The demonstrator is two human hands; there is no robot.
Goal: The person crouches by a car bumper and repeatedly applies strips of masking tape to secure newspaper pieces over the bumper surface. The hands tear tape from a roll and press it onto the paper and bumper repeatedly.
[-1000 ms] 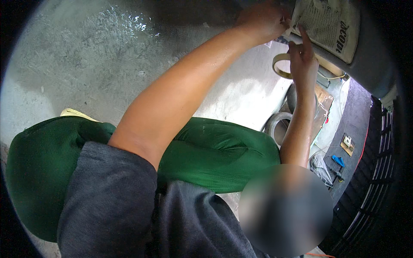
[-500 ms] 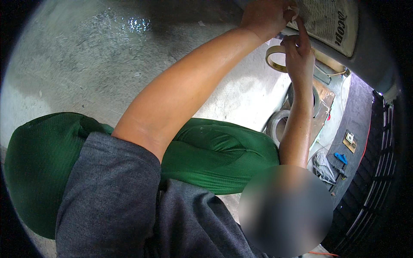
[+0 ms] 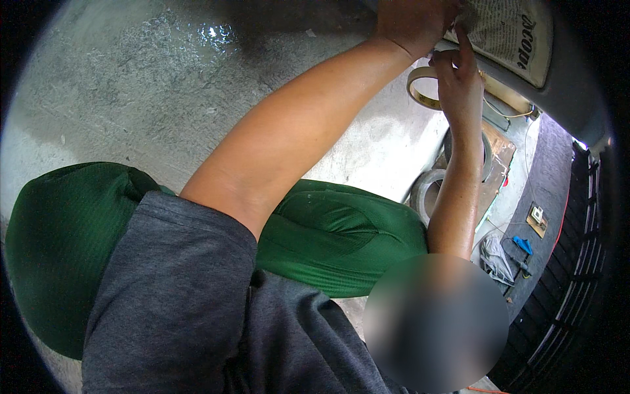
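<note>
A sheet of newspaper (image 3: 515, 39) lies against a grey panel (image 3: 567, 69) at the upper right. My left hand (image 3: 420, 23) reaches to the newspaper's near edge at the top of the view. Its fingers are bent together in shadow by a small pale piece, perhaps tape, too dim to make out. Just below, my right hand (image 3: 459, 82) has its index finger stretched up to the same edge, beside the left fingertips. Its other fingers are curled, and a roll of masking tape (image 3: 413, 92) hangs from them on the left side.
Tyres (image 3: 426, 190) lie by a brown board (image 3: 502, 157) beyond my right forearm. Farther right are a clear plastic bag (image 3: 495, 259), a blue object (image 3: 522, 245), a small board with a white piece (image 3: 537, 220) and a dark grille (image 3: 577, 262). Concrete floor (image 3: 164, 98) stretches left.
My left hand has shifted slightly up and right, and the pale piece at its fingers shows less. My right hand keeps the tape roll at nearly the same spot. The whole view has shifted slightly.
</note>
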